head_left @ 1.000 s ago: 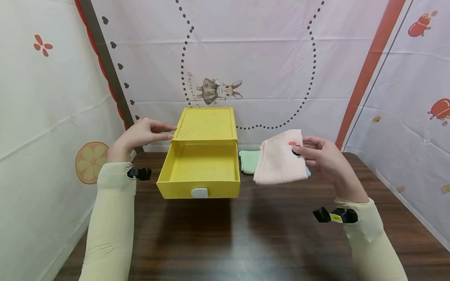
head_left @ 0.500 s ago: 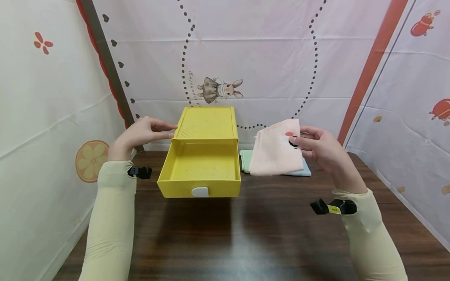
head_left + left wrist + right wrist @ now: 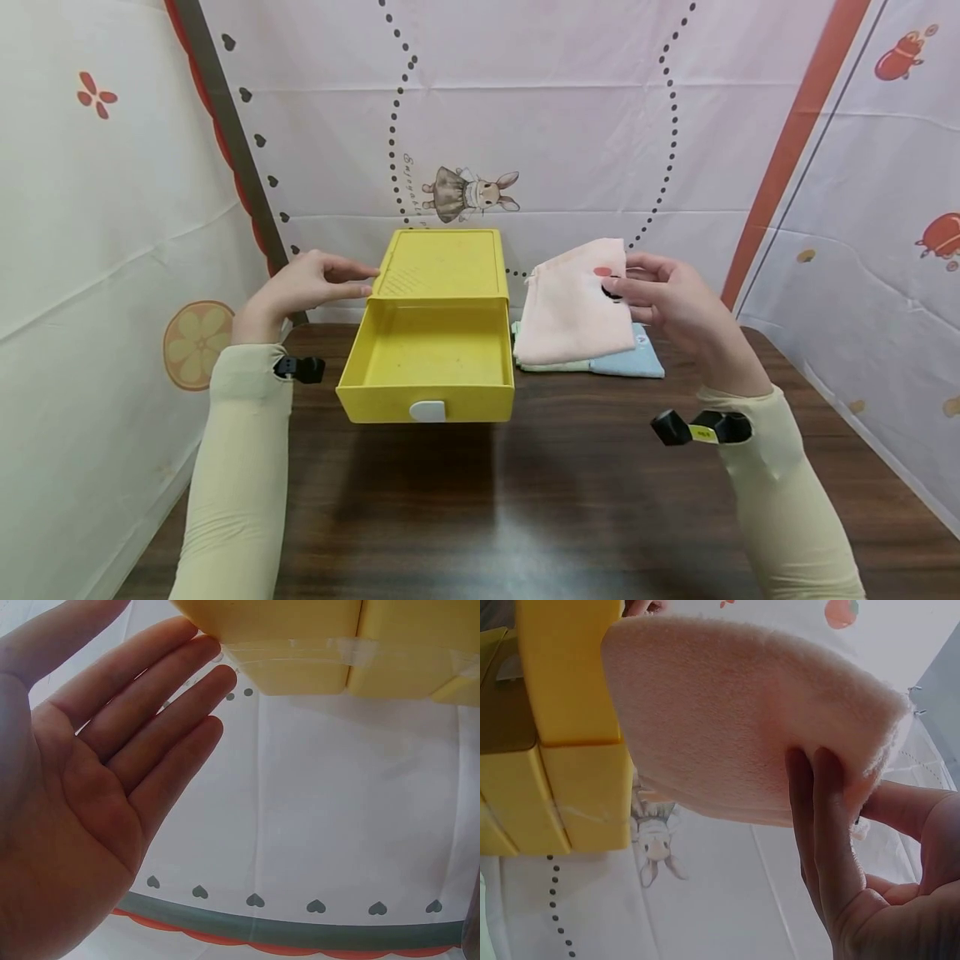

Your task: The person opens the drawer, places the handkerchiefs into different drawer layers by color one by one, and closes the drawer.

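My right hand (image 3: pixel 678 310) pinches a folded pale pink towel (image 3: pixel 573 308) by its right edge, thumb on the near face and fingers behind. In the right wrist view, the fluffy back of the towel (image 3: pixel 705 712) hangs raised beside the yellow box. My left hand (image 3: pixel 303 285) touches the upper left side of the yellow drawer box (image 3: pixel 442 262) with its fingertips; the left wrist view shows those fingers straight. The box's drawer (image 3: pixel 431 404), with a white handle (image 3: pixel 427 411), stands pulled out and shows a bare floor inside.
Behind and below the pink towel, a light blue towel (image 3: pixel 633 360) and a mostly hidden green towel (image 3: pixel 555 367) lie on the dark wooden table (image 3: pixel 577 500). Printed cloth walls (image 3: pixel 570 150) stand at the back and on both sides.
The right hand has carried the pink towel up and to the left, toward the drawer box, uncovering more of the blue towel. The left hand stays at the box.
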Motion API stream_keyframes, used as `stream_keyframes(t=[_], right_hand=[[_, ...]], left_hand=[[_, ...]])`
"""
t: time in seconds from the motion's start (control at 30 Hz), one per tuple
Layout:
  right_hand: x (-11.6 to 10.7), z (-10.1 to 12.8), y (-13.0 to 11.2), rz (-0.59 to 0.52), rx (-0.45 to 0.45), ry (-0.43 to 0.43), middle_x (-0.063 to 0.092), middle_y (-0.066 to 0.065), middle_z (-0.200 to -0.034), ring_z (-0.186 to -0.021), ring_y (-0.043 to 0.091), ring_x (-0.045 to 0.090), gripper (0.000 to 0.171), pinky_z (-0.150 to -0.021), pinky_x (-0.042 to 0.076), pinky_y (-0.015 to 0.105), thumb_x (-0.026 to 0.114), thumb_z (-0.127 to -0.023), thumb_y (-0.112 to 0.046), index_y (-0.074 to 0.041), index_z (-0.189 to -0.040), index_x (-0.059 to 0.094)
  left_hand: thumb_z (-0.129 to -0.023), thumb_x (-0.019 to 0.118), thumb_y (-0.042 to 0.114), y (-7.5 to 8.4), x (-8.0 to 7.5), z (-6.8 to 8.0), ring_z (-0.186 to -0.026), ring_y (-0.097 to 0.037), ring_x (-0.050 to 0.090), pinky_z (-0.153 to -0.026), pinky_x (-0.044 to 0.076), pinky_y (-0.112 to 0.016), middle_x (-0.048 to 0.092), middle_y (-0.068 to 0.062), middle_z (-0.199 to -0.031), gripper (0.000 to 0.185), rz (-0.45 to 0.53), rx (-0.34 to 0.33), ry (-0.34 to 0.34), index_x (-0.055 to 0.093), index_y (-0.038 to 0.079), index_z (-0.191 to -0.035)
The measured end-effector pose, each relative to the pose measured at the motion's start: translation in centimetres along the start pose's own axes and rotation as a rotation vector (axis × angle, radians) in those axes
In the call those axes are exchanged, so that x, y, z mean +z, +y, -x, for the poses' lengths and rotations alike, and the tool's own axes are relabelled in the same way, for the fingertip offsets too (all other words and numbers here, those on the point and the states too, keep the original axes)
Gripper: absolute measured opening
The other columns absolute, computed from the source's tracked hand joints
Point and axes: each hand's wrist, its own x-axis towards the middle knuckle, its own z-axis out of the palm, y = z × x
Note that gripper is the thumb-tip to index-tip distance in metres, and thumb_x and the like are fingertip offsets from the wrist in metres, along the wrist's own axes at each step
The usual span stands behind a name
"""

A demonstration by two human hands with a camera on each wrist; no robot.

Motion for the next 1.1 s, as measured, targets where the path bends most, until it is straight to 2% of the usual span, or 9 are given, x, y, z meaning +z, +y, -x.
stream_keyframes(t=[0.2, 0.6, 0.83, 1.1], right_hand=[[0.7, -0.4, -0.8, -0.038, -0.016, -0.045, 0.067, -0.002, -0.093, -0.078, 0.008, 0.066, 0.039, -0.071, 0.056, 0.023, 0.068, -0.088, -0.013, -0.005, -0.121, 0.051], [1.8, -1.1, -2.2, -0.105, -0.066, -0.068, 0.069, 0.0, -0.093, -0.078, 0.008, 0.066, 0.035, -0.071, 0.056, 0.024, 0.067, -0.088, -0.008, -0.002, -0.119, 0.053], [2.4, -1.8, -2.3, -0.107, -0.057, -0.103, 0.068, 0.001, -0.095, -0.08, 0.01, 0.065, 0.032, -0.073, 0.056, 0.025, 0.064, -0.09, -0.008, -0.003, -0.12, 0.055], [3.1, -2.8, -2.3, -0.17, -0.04, -0.171, 0.069, 0.001, -0.091, -0.077, 0.009, 0.067, 0.021, -0.07, 0.056, 0.024, 0.06, -0.091, -0.003, -0.005, -0.112, 0.057]], left_hand=[[-0.082, 0.068, 0.053, 0.0, 0.0, 0.0, -0.108, -0.021, 0.06, -0.088, 0.05, -0.048, 0.065, -0.004, -0.123, 0.049, -0.006, 0.001, 0.001, 0.066, 0.027, -0.123], [-0.081, 0.068, 0.054, -0.2, 0.0, 0.0, -0.107, -0.02, 0.061, -0.087, 0.05, -0.048, 0.065, -0.004, -0.123, 0.049, -0.014, 0.005, 0.008, 0.066, 0.028, -0.122], [-0.082, 0.068, 0.054, -0.3, 0.0, 0.1, -0.107, -0.022, 0.06, -0.087, 0.05, -0.048, 0.065, -0.002, -0.123, 0.048, -0.009, -0.004, 0.009, 0.065, 0.028, -0.122], [-0.082, 0.068, 0.053, -0.2, 0.0, -0.1, -0.106, -0.021, 0.061, -0.086, 0.05, -0.048, 0.065, -0.004, -0.122, 0.048, -0.009, 0.014, 0.004, 0.066, 0.027, -0.122]])
